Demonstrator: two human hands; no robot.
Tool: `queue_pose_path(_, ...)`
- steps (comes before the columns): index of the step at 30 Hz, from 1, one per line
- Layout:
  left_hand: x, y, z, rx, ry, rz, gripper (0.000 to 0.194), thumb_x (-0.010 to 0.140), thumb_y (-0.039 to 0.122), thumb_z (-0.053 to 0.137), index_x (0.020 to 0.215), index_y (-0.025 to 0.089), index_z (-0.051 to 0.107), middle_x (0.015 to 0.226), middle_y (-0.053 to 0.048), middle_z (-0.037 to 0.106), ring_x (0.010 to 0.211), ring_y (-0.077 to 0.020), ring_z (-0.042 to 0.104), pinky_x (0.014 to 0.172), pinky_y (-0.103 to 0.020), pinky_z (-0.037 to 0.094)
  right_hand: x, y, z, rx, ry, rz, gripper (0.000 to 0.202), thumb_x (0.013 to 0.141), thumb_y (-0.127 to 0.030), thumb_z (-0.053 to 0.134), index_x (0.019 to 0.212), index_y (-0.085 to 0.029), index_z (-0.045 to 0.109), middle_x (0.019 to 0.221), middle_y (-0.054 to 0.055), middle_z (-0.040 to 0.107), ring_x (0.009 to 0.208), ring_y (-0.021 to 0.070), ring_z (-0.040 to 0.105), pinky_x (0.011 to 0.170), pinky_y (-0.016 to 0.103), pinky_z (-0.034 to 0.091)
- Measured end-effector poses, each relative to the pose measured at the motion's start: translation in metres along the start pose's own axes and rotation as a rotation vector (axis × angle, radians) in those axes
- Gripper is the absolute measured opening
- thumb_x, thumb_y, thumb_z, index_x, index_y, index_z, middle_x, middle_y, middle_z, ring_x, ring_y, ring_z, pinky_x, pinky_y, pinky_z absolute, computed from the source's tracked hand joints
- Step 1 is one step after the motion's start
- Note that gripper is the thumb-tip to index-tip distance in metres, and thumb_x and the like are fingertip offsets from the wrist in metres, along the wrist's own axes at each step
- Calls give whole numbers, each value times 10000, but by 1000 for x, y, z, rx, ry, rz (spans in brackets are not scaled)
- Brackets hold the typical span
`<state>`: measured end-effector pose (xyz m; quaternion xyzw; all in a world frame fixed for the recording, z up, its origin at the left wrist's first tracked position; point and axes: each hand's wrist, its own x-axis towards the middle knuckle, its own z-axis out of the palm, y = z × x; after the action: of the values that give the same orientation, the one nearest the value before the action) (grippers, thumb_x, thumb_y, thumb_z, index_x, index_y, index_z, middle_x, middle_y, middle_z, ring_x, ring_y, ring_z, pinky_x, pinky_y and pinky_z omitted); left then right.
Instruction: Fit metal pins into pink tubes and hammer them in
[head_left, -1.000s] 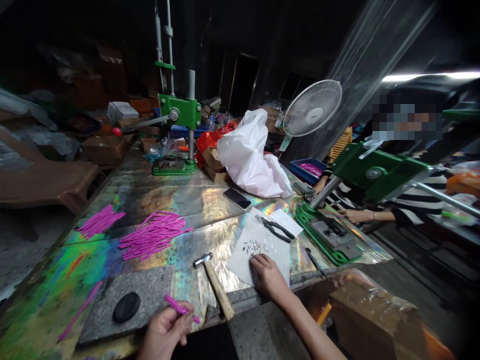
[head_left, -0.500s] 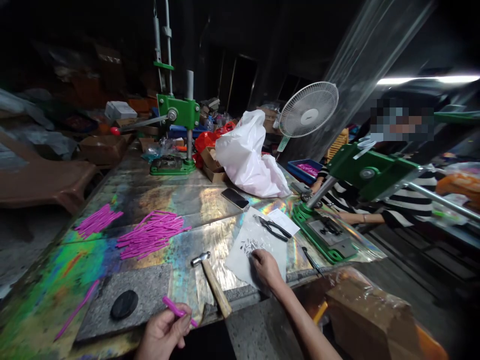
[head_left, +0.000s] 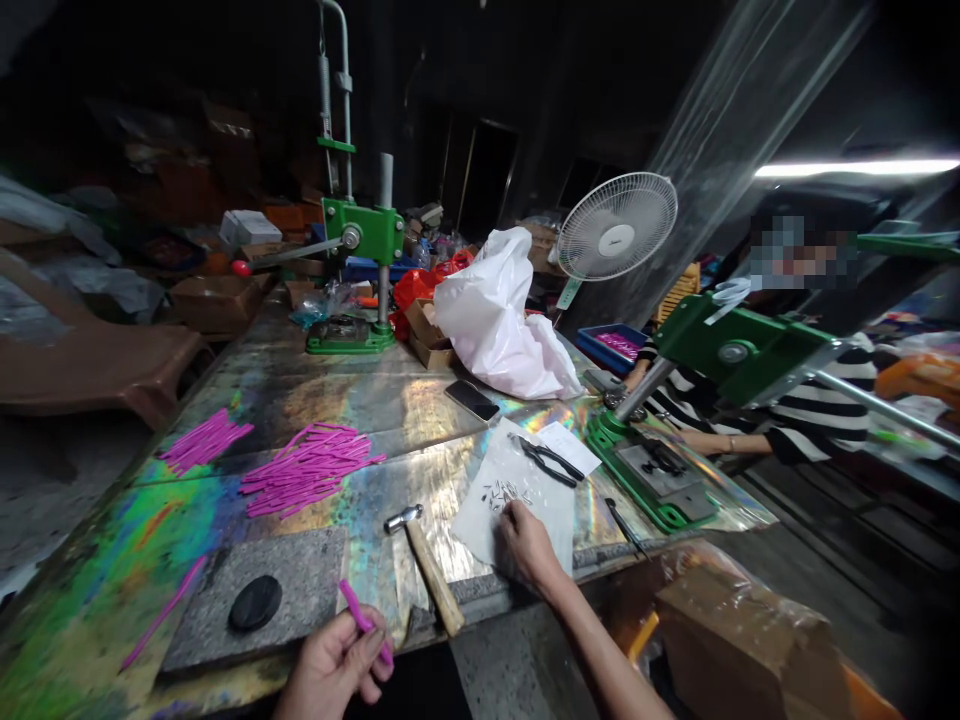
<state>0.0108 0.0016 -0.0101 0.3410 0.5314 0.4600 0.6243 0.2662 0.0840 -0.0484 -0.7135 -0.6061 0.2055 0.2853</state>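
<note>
My left hand (head_left: pixel 341 660), at the near edge of the table, pinches a magenta cord (head_left: pixel 361 618) between thumb and fingers. My right hand (head_left: pixel 527 545) rests on a white sheet (head_left: pixel 480 530), its fingers drawn together at small metal pins (head_left: pixel 506 492); whatever is between the fingertips is hidden. Black-handled pliers (head_left: pixel 551 460) lie on the same sheet, beyond that hand. Between my hands lies a hammer (head_left: pixel 431 575) with a wooden handle. A black disc (head_left: pixel 255 603) sits on a grey stone slab (head_left: pixel 307 560) left of my left hand.
Magenta cords (head_left: pixel 311 470) form a large pile, with a smaller bundle (head_left: pixel 206 440) farther left. A green hand press (head_left: pixel 652 480) stands at the right, another (head_left: pixel 364 235) at the back. A phone (head_left: pixel 471 400) and a white bag (head_left: pixel 502 320) lie mid-table. A person in striped sleeves (head_left: pixel 817 410) sits opposite.
The view has shifted slightly. My left hand has tipped the magenta cord a little more upright. My right hand stays at the pins with only a small movement of its fingers.
</note>
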Motion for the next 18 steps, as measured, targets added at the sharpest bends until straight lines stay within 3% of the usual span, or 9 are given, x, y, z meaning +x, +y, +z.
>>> queue_pose_path(7, 4, -1, -5, 47, -187, -43, 420, 500, 518, 688, 614, 125, 595, 477, 2, 579, 428, -104, 523, 368, -175, 388, -29, -27, -8, 500, -80, 22, 157, 704, -332, 450, 731, -179, 466, 609, -31, 441, 556, 119, 408, 520, 244, 334)
queue_pose_path(11, 3, 7, -3, 69, -203, -1, 413, 517, 521, 671, 605, 127, 582, 459, 10, 573, 382, -83, 482, 375, -178, 379, -45, -55, -6, 732, -196, 60, 199, 704, -369, 500, 661, -188, 430, 530, -67, 357, 478, 87, 321, 461, 216, 266)
queue_pose_path(18, -3, 25, 7, 77, -229, 65, 304, 585, 422, 654, 591, 126, 589, 474, 10, 559, 406, -85, 469, 400, -180, 378, -75, -101, 12, 1047, -389, 164, 255, 723, -406, 530, 650, -190, 414, 549, -36, 457, 471, 86, 345, 458, 214, 254)
